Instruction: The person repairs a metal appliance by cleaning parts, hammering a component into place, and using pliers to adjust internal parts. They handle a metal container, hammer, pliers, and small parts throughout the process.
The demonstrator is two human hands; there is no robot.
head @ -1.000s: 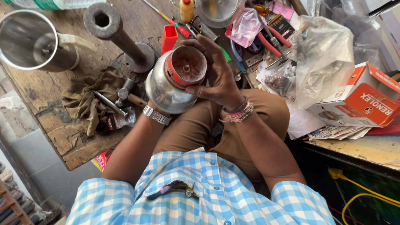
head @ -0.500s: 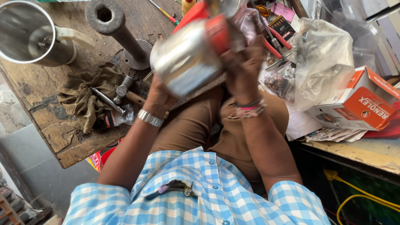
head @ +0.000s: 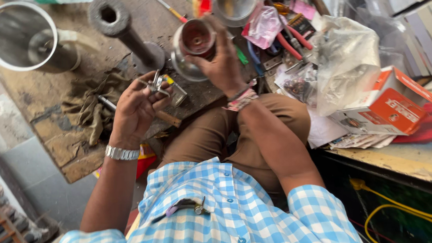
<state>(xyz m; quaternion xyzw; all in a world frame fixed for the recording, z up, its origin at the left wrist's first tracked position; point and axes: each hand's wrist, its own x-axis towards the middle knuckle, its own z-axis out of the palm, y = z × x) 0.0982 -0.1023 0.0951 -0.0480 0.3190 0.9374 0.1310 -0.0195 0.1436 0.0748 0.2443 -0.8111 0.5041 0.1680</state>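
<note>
Head view: right hand [head: 223, 63] at upper centre of the frame, fingers wrapped round a steel mixer jar [head: 193, 49], its reddish inside facing the camera, held clear above the counter [head: 71, 142]. Left hand [head: 137, 108] left of centre, fingers curled shut on a small metal tool [head: 156, 83], maybe pliers, can't tell the exact kind.

Risks, as judgement: jar is gripped one-handed from the side, so it could slip or roll onto the cluttered counter; tool tips sit close to the jar rim and to the right fingers, so a slip could scratch or pinch. Loose bits near the counter edge could get knocked off.

Packages: orange and white cardboard box [head: 385, 102] at right, tilted, on papers. Crumpled clear plastic bag [head: 344, 62] just left of it. Pink plastic wrap [head: 265, 27] at top centre. Small red and yellow bottle [head: 201, 3] on the top edge. Big steel jar [head: 23, 40] upper left. Dark metal pipe stand [head: 124, 28] beside it. Dirty rag [head: 89, 110] under the left hand.
</note>
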